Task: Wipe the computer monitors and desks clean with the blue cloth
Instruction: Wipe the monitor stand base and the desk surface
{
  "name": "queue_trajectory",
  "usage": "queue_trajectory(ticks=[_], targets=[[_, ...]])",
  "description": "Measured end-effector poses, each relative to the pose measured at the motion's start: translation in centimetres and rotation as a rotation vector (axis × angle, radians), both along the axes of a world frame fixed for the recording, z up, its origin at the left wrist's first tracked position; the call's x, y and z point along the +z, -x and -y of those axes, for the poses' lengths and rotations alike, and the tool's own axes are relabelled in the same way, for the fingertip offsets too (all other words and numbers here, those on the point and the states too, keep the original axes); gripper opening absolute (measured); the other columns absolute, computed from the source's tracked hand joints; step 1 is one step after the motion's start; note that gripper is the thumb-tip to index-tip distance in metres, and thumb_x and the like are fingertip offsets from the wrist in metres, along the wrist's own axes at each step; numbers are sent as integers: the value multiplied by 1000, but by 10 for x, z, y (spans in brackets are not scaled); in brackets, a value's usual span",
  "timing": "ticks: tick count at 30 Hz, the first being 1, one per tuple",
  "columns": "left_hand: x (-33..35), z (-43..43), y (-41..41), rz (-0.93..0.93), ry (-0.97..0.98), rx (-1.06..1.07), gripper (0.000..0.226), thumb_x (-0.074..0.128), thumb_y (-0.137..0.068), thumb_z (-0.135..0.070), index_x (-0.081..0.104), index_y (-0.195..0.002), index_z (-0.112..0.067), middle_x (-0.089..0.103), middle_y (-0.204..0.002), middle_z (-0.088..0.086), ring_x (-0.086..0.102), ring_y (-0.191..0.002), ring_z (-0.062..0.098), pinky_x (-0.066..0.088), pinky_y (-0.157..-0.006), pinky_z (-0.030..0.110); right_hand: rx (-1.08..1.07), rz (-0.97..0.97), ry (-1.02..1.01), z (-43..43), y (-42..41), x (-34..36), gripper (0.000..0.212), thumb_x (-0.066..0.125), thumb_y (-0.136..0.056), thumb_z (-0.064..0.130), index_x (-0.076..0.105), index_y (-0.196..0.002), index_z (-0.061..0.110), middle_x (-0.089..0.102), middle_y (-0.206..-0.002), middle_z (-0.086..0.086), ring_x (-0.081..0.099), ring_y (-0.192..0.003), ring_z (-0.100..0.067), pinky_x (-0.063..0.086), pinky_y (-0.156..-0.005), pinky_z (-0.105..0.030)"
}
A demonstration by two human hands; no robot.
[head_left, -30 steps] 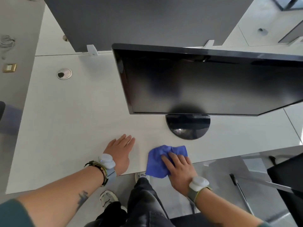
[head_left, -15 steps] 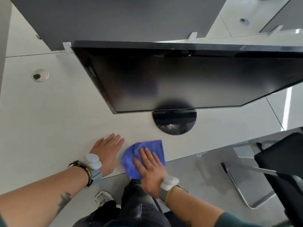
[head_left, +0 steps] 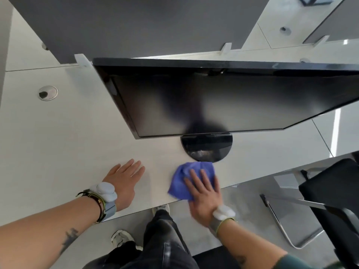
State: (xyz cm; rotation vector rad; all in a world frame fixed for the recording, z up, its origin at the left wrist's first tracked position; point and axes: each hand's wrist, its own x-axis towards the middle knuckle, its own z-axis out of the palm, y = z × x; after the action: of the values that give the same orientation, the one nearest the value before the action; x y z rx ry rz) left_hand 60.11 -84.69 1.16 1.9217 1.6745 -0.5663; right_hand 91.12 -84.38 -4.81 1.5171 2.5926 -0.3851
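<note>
Blue cloth lies crumpled on the table near its front edge, directly before the round black base of the monitor. Whether the cloth's far edge touches that base, your head view does not settle. Of your hands, the right hand presses flat on the cloth with straight, spread fingers. Your left hand rests flat on the bare table to the left, fingers straight, holding nothing, apart from the cloth. The dark screen leans out above the base. A round cable grommet sits further left, a grey partition rises behind, and a black chair stands at your right.
</note>
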Motion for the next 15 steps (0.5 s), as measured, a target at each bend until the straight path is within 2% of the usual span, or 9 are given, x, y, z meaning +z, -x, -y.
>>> queue_trajectory(ticks=[2, 4, 5, 6, 8, 10, 11, 13, 15], targets=[[4, -6, 0, -26, 9, -21, 72, 34, -100, -23, -6, -160, -25, -15, -167, -6, -15, -153, 16, -2, -125, 36, -613, 34, 35, -36, -52, 11, 64, 38, -92, 44, 27, -155, 35, 7, -165, 10, 13, -153, -28, 10, -120, -50], [6, -8, -2, -35, 15, -10, 71, 32, -101, -22, -8, -160, -24, -16, -167, -6, -16, -153, 16, -1, -125, 36, -1091, -116, 133, -72, -72, 26, 71, 23, -88, 43, 22, -158, 29, 8, -167, 6, 7, -153, -26, 14, -120, -51], [6, -9, -3, -36, 17, -5, 71, 32, -101, -22, -8, -160, -24, -16, -167, -6, -16, -153, 16, -1, -125, 36, -1133, -197, 134, -87, -57, 30, 75, 20, -84, 40, 27, -157, 26, 16, -166, 2, 12, -152, -28, 16, -119, -55], [5, -8, -5, -34, 24, -6, 71, 32, -101, -22, -8, -160, -24, -16, -167, -5, -15, -153, 16, -2, -125, 35, -1027, -261, 86, -95, -33, 30, 75, 22, -82, 38, 35, -154, 22, 25, -163, -3, 19, -150, -32, 18, -117, -60], [1, -8, -8, -33, 27, -18, 71, 32, -101, -22, -8, -160, -24, -15, -167, -5, -15, -153, 16, -3, -125, 35, -462, -244, 117, -87, 23, 17, 70, 28, -83, 36, 45, -149, 20, 36, -158, -4, 24, -148, -37, 18, -114, -66], [1, -7, -7, -35, 19, -23, 71, 32, -100, -22, -7, -160, -24, -14, -167, -6, -15, -153, 15, -3, -124, 34, 35, -52, 168, -71, 52, 10, 68, 29, -87, 41, 33, -154, 31, 23, -163, 9, 10, -153, -27, 12, -117, -62], [1, -9, -7, -33, 17, -29, 72, 33, -100, -22, -6, -160, -25, -14, -167, -6, -15, -153, 15, -3, -124, 34, 71, -9, 157, -79, 46, 11, 69, 27, -87, 45, 25, -156, 37, 14, -164, 16, 2, -153, -22, 7, -118, -60], [2, -6, -5, -36, 8, -15, 72, 33, -99, -22, -6, -160, -25, -14, -167, -7, -15, -153, 15, -4, -124, 34, -253, -10, 88, -105, 12, 13, 68, 26, -88, 45, 15, -156, 44, 4, -165, 19, -3, -153, -17, 1, -120, -57], [3, -4, -4, -47, 11, 4, 72, 33, -100, -23, -7, -160, -26, -15, -167, -7, -16, -153, 14, -4, -123, 34, -749, -131, 116, -131, -28, 19, 60, 30, -96, 40, 23, -155, 39, 14, -165, 13, 5, -153, -18, 5, -121, -53]])
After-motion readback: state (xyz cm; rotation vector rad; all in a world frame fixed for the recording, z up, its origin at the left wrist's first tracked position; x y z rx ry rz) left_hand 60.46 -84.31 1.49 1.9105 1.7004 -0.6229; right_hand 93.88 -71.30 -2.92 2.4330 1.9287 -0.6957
